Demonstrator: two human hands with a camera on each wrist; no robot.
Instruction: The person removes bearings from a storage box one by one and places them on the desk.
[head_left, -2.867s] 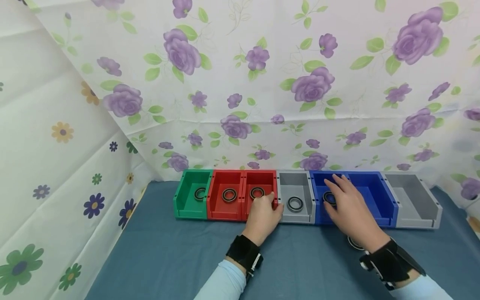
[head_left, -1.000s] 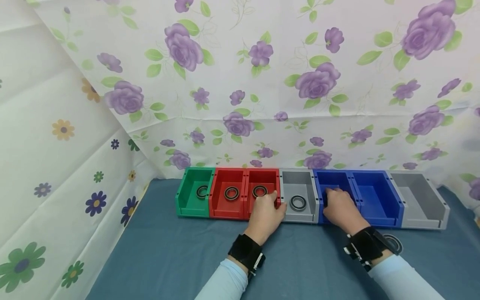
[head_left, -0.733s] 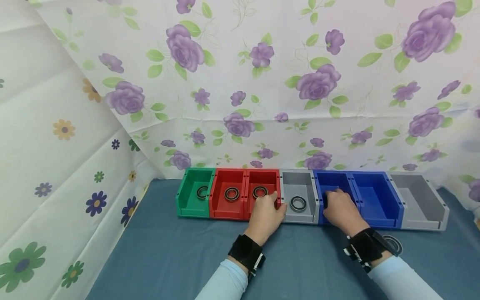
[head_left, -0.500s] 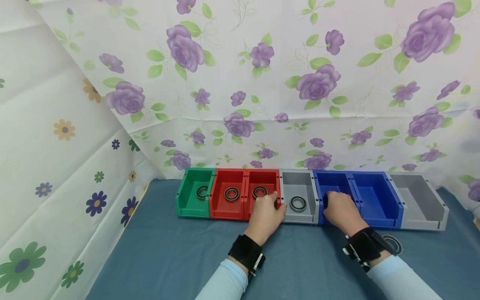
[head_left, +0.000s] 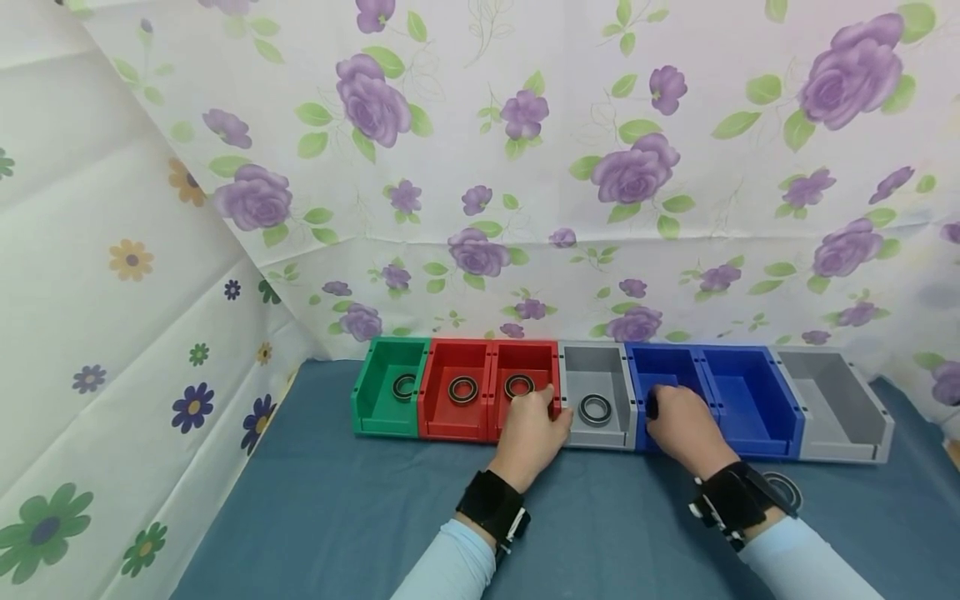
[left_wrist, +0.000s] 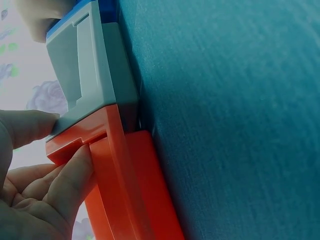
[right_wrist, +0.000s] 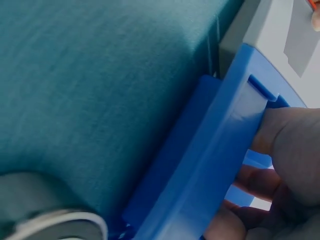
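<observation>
In the head view my left hand [head_left: 528, 429] pinches the shared wall of the right-hand red bin [head_left: 525, 357] and the grey bin [head_left: 595, 362] beside it. The left wrist view shows the thumb on the grey side and the fingers at the red bin [left_wrist: 120, 175]. My right hand [head_left: 686, 425] reaches into the left blue bin [head_left: 663, 360], fingers curled. The dark edge of a ball bearing [head_left: 652, 403] shows at its fingertips; the rest is hidden. In the right wrist view the fingers [right_wrist: 257, 181] are inside the blue bin [right_wrist: 200, 165], and no bearing shows there.
Single bearings lie in the green bin [head_left: 395, 386], the left red bin [head_left: 451, 390], the right red bin and the middle grey bin. Another bearing [head_left: 797, 492] lies on the blue cloth [head_left: 600, 517] by my right wrist. A second blue bin and a grey bin [head_left: 828, 392] end the row.
My right hand, spread over the left blue bin at first, has lowered into it and curled around the bearing, whose edge now shows more. My left hand stays at the same wall.
</observation>
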